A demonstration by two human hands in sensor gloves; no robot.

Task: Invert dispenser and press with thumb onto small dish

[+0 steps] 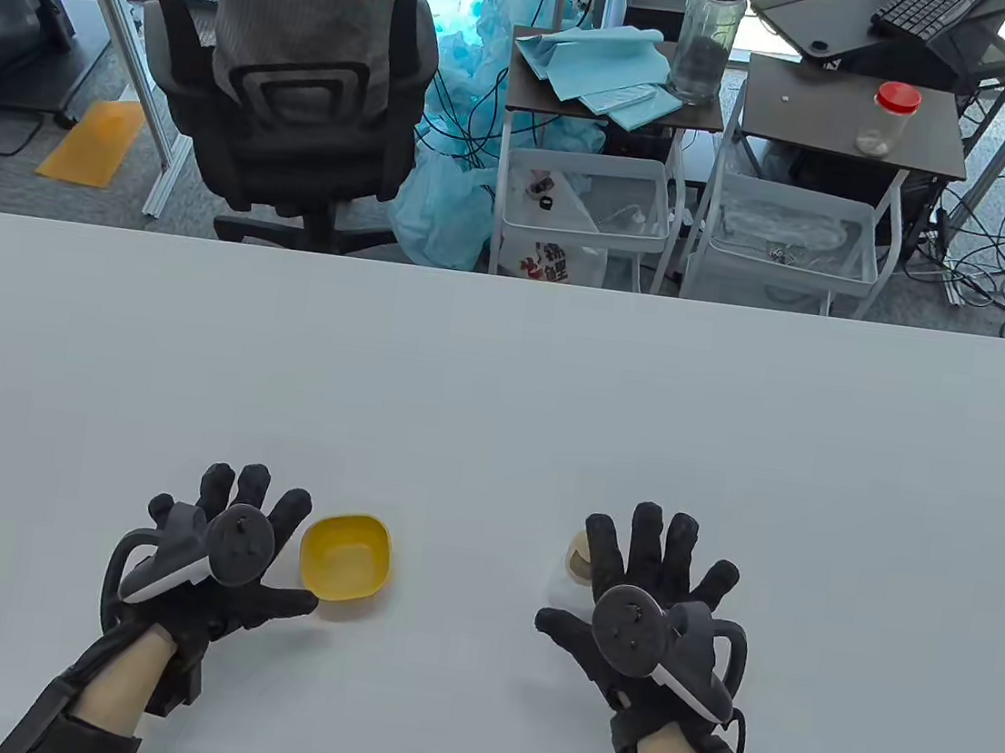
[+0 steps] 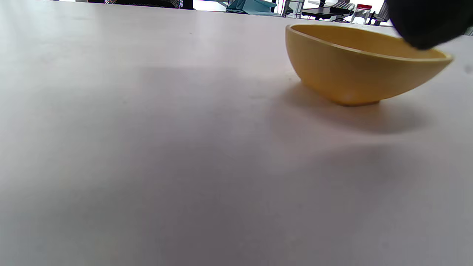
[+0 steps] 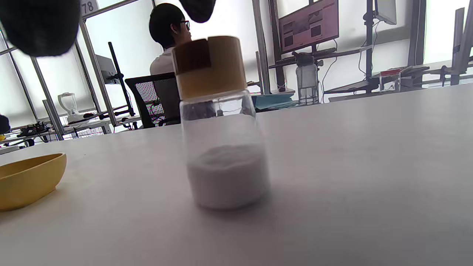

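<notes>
Upright on the white table [image 1: 502, 377], a clear glass dispenser with a tan wooden cap [image 3: 218, 122], unlabelled, stands under the spread, empty right hand [image 1: 649, 596]. Spread left hand [image 1: 215, 552] flanks the small yellow dish [image 1: 346, 556].

Clear glass dispenser with tan cap [image 1: 568, 569] mostly hidden behind right hand [image 1: 646, 595]; yellow plastic dish [image 3: 27, 179] cut by right wrist view's left edge.

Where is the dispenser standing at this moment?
The dispenser stands upright on the table's right side, under the right hand's spread fingers, right of the yellow dish.
</notes>
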